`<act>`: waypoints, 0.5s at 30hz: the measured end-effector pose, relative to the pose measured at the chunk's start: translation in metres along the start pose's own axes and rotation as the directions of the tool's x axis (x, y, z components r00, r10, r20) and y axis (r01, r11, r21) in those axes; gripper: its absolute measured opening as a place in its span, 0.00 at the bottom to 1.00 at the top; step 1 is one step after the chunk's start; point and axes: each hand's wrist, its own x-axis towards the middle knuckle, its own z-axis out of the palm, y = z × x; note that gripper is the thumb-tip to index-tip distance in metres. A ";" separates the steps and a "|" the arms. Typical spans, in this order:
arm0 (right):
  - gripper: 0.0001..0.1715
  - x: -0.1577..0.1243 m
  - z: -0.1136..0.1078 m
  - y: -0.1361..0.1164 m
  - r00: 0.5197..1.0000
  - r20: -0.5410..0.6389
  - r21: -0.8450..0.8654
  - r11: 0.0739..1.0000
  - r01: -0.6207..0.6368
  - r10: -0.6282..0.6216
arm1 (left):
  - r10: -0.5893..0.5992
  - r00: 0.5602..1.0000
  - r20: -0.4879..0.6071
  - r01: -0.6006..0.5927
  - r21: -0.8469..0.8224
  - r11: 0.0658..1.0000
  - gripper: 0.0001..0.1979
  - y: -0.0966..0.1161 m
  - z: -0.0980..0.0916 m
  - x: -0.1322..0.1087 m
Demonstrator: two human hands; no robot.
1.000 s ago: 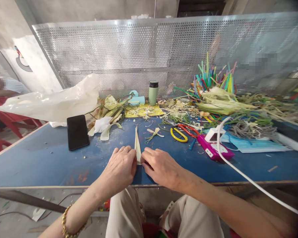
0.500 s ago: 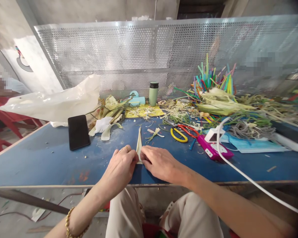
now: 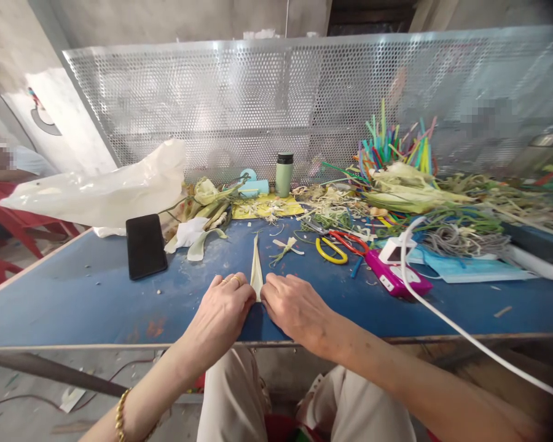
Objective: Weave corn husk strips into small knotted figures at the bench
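Between my two hands a pale corn husk strip [image 3: 257, 270] lies on the blue table [image 3: 198, 319], its thin tip pointing away from me. My left hand [image 3: 230, 304] is closed on the strip's left side at the near, wide end. On the right side my right hand [image 3: 290, 304] pinches the same end, thumb hidden under the curled fingers. Just beyond lies a small tied husk piece [image 3: 286, 247] with green threads. A curved husk scrap [image 3: 205, 244] and a white crumpled piece [image 3: 188, 233] sit to the left.
A black phone [image 3: 146, 247] lies left. To the right are yellow-and-red-handled scissors [image 3: 332, 250], a magenta power adapter [image 3: 396, 277] with a white cable [image 3: 461, 334], and a blue mask [image 3: 474, 270]. Behind stand a green tumbler [image 3: 284, 175], husk heaps [image 3: 410, 189] and a perforated metal screen [image 3: 203, 92].
Both hands stay at the near end of the husk strip, with the fingers shifted slightly. The strip's near end looks narrower and more folded between them.
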 end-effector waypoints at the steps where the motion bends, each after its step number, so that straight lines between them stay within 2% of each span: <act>1: 0.12 0.002 0.000 0.000 1.000 0.014 -0.005 1.000 -0.016 0.016 | -0.002 1.000 -0.003 0.002 -0.009 1.000 0.17 -0.001 0.001 0.001; 6: 0.12 0.006 -0.005 0.001 0.993 0.084 0.014 0.996 -0.086 0.085 | -0.042 0.999 -0.004 0.042 -0.053 0.998 0.15 -0.005 0.005 0.006; 15: 0.09 0.013 -0.012 0.003 0.965 0.110 0.102 0.963 -0.251 0.239 | -0.124 0.992 0.006 0.124 0.020 0.992 0.09 -0.001 0.004 0.012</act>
